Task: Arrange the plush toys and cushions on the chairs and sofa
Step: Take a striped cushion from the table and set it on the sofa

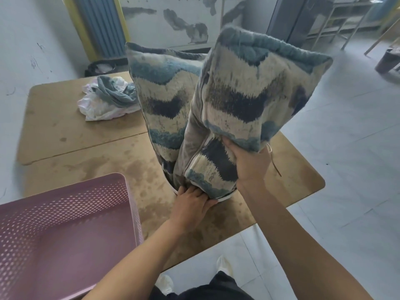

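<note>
Tbl (pixel 86 152): hands (pixel 192 202) (pixel 251 163) grip 2 cushions (pixel 249 87) (pixel 164 87) (both upright).

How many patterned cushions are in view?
2. One blue-and-cream wave-patterned plush cushion stands upright at rear-left; the nearer cushion is gripped by the left hand and right hand. Others may be hidden.

Left hand (pixel 190 204), right hand (pixel 249 165) bare; forearms (pixel 140 252) bare; dark trousers (pixel 216 287); off-white shoes (pixel 225 266), rounded toes.

Soft, even daylight fills the room, brightest on the floor (pixel 350 118) at right. Shadows are faint. Wide-angle distortion bends the edges, and fine detail looks slightly smeared.
</note>
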